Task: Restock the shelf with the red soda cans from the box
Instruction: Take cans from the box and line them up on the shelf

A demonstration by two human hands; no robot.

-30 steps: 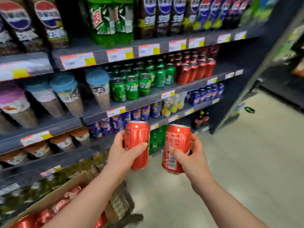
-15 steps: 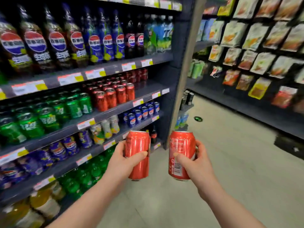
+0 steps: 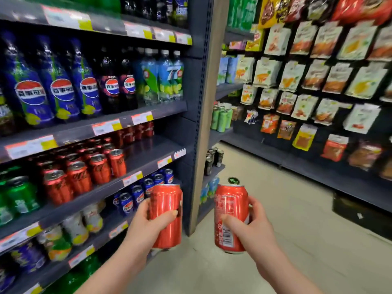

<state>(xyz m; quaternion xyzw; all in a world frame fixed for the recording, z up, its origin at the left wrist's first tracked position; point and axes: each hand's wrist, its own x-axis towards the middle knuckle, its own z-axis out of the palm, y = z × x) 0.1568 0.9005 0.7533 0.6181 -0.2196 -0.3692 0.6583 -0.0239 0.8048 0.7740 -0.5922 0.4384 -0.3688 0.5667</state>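
Observation:
My left hand (image 3: 146, 228) grips one upright red soda can (image 3: 167, 204). My right hand (image 3: 252, 230) grips a second red soda can (image 3: 230, 206), barcode facing me. Both cans hang in the aisle, low and to the right of the grey shelf (image 3: 146, 160). On that shelf stand several red cans (image 3: 84, 175) in rows at the left; the shelf's right part is bare at the front, with more red cans (image 3: 140, 132) at the back. The box is out of view.
Green cans (image 3: 17, 196) stand left of the red ones. Blue cans (image 3: 137, 194) fill the shelf below, cola bottles (image 3: 61, 85) the shelf above. A grey upright post (image 3: 203, 124) ends the shelving. Snack bags (image 3: 314, 85) hang on the right wall across the pale floor (image 3: 286, 219).
My view has swung right along the shelving and come closer to it; the box has left the frame. Both hands keep their cans in much the same spot in front of me.

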